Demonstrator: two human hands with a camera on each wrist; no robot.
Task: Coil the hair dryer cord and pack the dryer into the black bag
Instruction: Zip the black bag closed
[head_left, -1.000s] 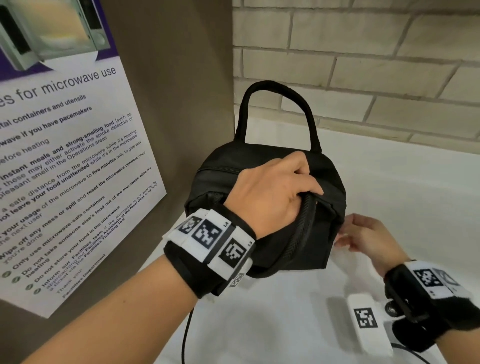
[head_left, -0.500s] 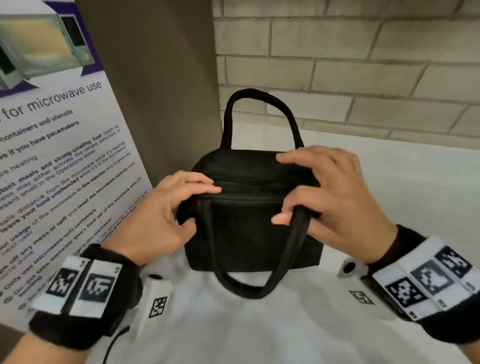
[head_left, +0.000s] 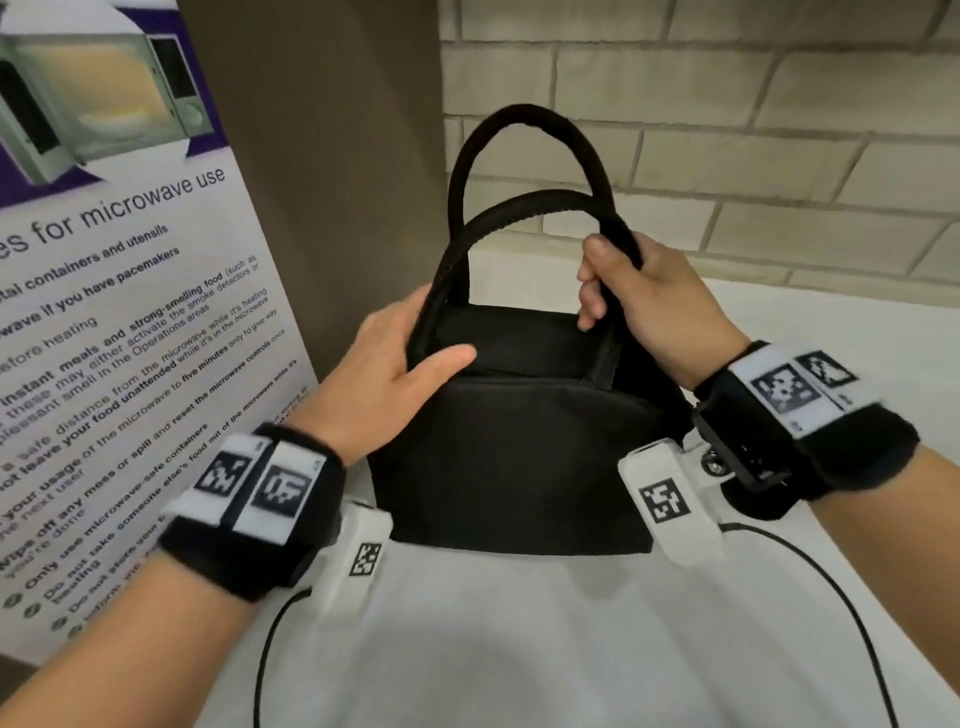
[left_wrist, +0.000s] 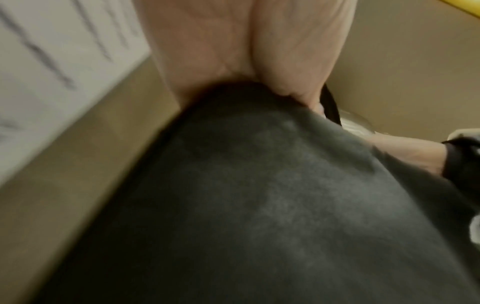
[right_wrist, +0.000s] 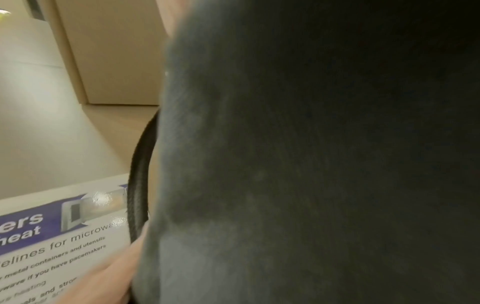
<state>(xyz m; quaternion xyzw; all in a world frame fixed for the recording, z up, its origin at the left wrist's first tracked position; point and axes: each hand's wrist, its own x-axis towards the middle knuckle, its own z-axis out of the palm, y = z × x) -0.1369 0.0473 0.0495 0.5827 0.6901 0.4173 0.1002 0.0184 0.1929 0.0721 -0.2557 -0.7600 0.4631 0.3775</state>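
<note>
The black bag (head_left: 519, 457) stands on the white counter (head_left: 519, 649) in front of me. Both of its looped handles (head_left: 524, 208) are raised. My right hand (head_left: 644, 301) grips the near handle at its right side, fingers curled round the strap. My left hand (head_left: 405, 364) holds the bag's top left corner, thumb lying across the top panel. In both wrist views the bag's fabric (left_wrist: 259, 205) (right_wrist: 311, 164) fills most of the picture. The hair dryer and its cord are not visible.
A microwave-use poster (head_left: 104, 312) leans on a brown panel to the left. A brick wall (head_left: 727, 130) runs behind the counter. Thin black cables (head_left: 831, 597) from my wrist cameras trail over the counter near me.
My right hand has lifted the near handle, which hung down the front, up beside the far one. My left hand shifted up onto the bag's top left corner.
</note>
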